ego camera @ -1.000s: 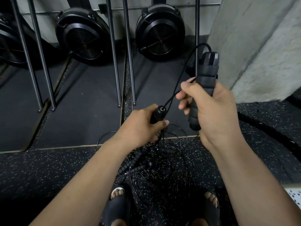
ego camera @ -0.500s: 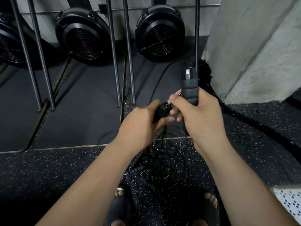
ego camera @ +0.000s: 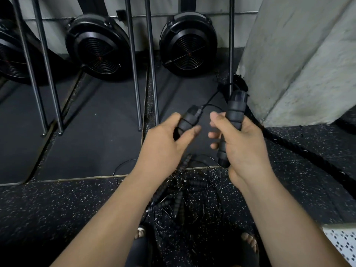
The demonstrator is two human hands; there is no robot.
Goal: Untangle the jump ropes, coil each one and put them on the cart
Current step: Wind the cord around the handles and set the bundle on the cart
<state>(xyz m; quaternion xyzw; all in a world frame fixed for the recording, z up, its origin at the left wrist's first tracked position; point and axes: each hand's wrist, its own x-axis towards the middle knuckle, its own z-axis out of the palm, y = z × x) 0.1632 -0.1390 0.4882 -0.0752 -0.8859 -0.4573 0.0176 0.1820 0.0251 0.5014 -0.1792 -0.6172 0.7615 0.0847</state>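
My left hand (ego camera: 163, 147) grips one black foam jump rope handle (ego camera: 187, 120), tilted up and to the right. My right hand (ego camera: 240, 145) grips a second black handle (ego camera: 234, 116), held nearly upright. A thin black cord (ego camera: 210, 105) loops between the tops of the two handles. Below my hands a tangled pile of jump ropes (ego camera: 185, 195) lies on the speckled floor, with several black handles and thin wire loops mixed together. No cart is in view.
Two black fan units (ego camera: 98, 47) (ego camera: 188, 43) stand at the back behind slanted metal bars (ego camera: 134, 74). A concrete pillar (ego camera: 298, 60) rises at right, with a thick black battle rope (ego camera: 300, 151) running along the floor. My sandalled feet (ego camera: 248, 241) flank the pile.
My hands have drawn apart after meeting at the cord half a second ago. The left hand now shows more of its handle, and the right handle has moved right and slightly up.
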